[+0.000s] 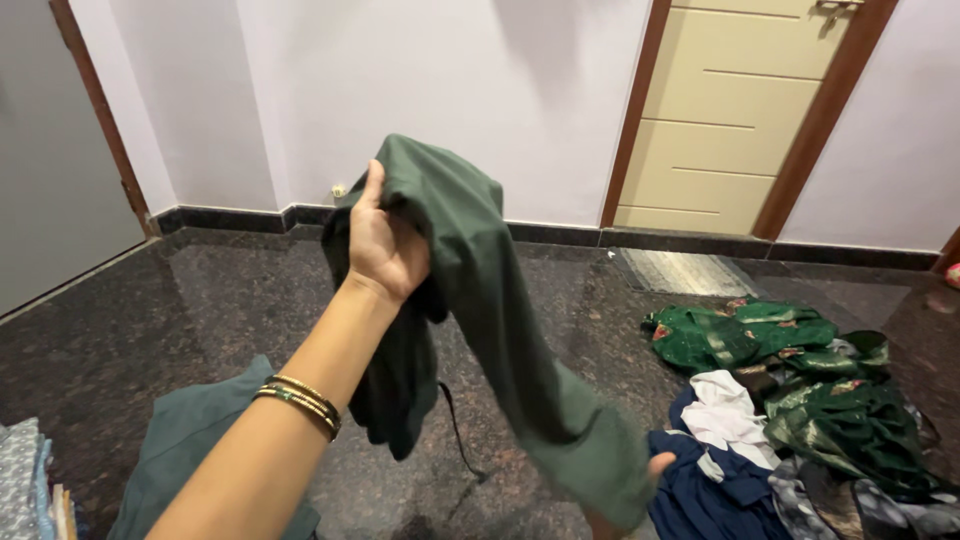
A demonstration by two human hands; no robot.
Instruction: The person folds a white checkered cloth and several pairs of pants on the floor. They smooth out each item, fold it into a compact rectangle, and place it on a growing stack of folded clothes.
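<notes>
My left hand [383, 250], with gold and green bangles on the wrist, is raised in front of me and grips the upper end of a dark green garment [480, 300]. The cloth hangs from it and slopes down to the right. At its lower end my right hand [652, 470] holds the fabric from beneath; only a thumb and fingertips show, the rest is hidden by the cloth. A thin dark cord [455, 425] dangles from the garment above the floor.
The floor [200, 320] is dark polished granite. A heap of green, white, navy and grey clothes [790, 410] lies at the right. A teal garment [190, 440] and a folded stack [30, 480] sit at lower left. A cream door [735, 110] and doormat [685, 272] are behind.
</notes>
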